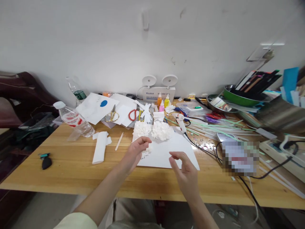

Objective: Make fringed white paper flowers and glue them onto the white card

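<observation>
Above the white sheet of paper (pixel 176 149) on the desk, my two hands face each other, apart. My left hand (pixel 135 152) is at the sheet's left side, fingers loosely curved and thumb a little away from them; I see nothing held in it. Over the front right part of the sheet, my right hand (pixel 185 167) has its thumb and forefinger curved with a small gap between the tips. White ruffled paper clusters (pixel 161 130) lie at the back of the sheet. Another ruffled piece (pixel 145 153) is partly hidden behind my left hand.
A white glue gun (pixel 181 123) stands behind the sheet, its cord running right. To the left are a rolled paper tube (pixel 100 148), a pale pointed stick (pixel 119 141), and a tilted water bottle (pixel 75 120). Gold-handled scissors (pixel 112 115) and red-handled scissors (pixel 133 114) rest on papers behind.
</observation>
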The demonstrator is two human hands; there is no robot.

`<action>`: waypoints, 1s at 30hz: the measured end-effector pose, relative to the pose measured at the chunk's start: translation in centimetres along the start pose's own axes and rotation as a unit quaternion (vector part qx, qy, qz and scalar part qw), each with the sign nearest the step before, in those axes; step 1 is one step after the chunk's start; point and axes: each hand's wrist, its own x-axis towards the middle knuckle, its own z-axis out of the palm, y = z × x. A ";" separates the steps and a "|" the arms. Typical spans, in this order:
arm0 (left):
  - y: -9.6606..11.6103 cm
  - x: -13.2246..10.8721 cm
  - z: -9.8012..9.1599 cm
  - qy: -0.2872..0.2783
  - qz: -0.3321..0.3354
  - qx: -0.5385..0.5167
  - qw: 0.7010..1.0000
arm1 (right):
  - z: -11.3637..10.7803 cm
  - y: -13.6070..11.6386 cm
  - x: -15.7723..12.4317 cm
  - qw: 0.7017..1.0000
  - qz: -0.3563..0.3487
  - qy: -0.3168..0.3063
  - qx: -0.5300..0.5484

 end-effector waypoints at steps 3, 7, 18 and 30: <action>0.3 -0.6 0.9 -0.008 0.002 -0.001 1.000 | 1.1 -3.4 1.1 0.996 -0.044 -0.077 0.011; -0.1 -1.0 1.2 -0.016 0.016 0.036 0.999 | 2.3 -5.4 1.8 0.994 -0.062 -0.089 0.005; -0.6 -1.5 0.3 0.052 0.137 0.248 0.958 | 2.4 -5.1 1.4 0.996 -0.012 -0.084 0.031; -2.7 -4.4 0.1 -0.014 0.152 0.434 0.888 | 1.2 -2.4 -1.0 0.991 0.054 -0.122 0.032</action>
